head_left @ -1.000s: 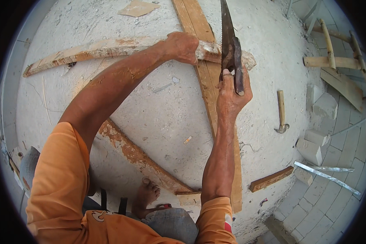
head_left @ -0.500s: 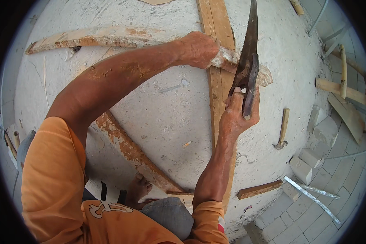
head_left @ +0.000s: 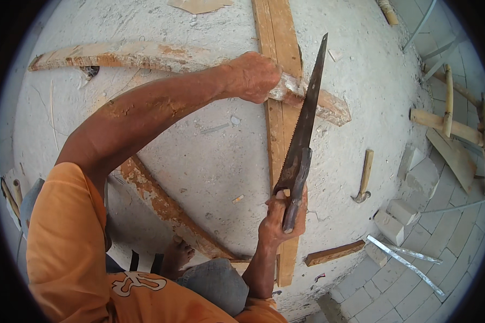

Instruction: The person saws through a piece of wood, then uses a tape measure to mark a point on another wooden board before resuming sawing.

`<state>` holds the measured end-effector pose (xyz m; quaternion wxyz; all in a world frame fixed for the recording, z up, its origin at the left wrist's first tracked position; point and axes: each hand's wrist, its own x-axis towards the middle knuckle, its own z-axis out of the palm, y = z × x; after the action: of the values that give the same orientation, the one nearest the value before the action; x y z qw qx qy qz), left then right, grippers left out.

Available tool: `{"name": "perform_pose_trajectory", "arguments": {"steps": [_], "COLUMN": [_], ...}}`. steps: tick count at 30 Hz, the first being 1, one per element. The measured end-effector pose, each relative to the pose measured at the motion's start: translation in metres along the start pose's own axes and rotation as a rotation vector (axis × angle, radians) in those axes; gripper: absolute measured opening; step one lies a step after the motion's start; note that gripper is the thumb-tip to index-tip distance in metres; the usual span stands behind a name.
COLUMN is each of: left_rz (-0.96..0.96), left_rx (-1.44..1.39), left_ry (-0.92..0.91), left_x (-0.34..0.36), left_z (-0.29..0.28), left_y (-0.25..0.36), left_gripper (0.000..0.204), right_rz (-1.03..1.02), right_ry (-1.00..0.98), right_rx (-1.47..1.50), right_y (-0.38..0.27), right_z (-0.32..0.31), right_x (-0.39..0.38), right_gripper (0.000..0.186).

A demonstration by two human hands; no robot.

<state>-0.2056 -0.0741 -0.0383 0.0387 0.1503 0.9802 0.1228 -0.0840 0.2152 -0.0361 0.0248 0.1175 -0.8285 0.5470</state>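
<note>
My left hand (head_left: 256, 77) is closed around a long, rough, whitish-brown timber (head_left: 145, 55) that lies across a longer plank (head_left: 275, 134). Wrapped round the handle of a hand saw (head_left: 305, 121), my right hand (head_left: 284, 215) is low over that plank, nearer to me. The saw's dark, toothed blade slants up and away and crosses the timber to the right of my left hand. The timber's cut-off end (head_left: 337, 109) shows beyond the blade. Whether the teeth touch the wood I cannot tell.
A hammer (head_left: 365, 177) lies on the rough concrete at the right. Beyond it are pale blocks (head_left: 389, 226), a short wood strip (head_left: 335, 253) and metal strips (head_left: 407, 266). Near my foot lies a paint-flaked board (head_left: 167, 207). A bamboo-and-wood frame (head_left: 450, 121) stands far right.
My right hand has drawn the saw back toward me and slightly left. My left hand stays on the timber. The whole view has shifted a little.
</note>
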Motion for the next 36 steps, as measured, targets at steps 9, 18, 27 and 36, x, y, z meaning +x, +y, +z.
{"name": "perform_pose_trajectory", "arguments": {"steps": [9, 18, 27, 36], "left_rz": [-0.04, -0.064, -0.017, -0.011], "left_rx": [0.001, -0.009, -0.017, 0.01], "left_ry": [-0.158, -0.133, -0.088, -0.008], "left_x": [0.011, 0.011, 0.016, 0.026], "left_z": [0.004, 0.005, -0.002, -0.001], "left_y": [-0.005, -0.002, 0.011, -0.007], "left_gripper": [0.036, 0.039, 0.035, 0.029], "right_rz": [-0.012, 0.156, 0.113, 0.132], "right_ry": [0.044, 0.048, 0.047, 0.044], "right_rx": [-0.094, -0.137, -0.162, -0.186], "right_y": [-0.065, -0.055, -0.056, -0.056], "right_z": [0.012, 0.029, 0.03, 0.032], "right_x": [-0.022, 0.024, 0.047, 0.064], "right_gripper": [0.042, 0.036, 0.038, 0.037]}}
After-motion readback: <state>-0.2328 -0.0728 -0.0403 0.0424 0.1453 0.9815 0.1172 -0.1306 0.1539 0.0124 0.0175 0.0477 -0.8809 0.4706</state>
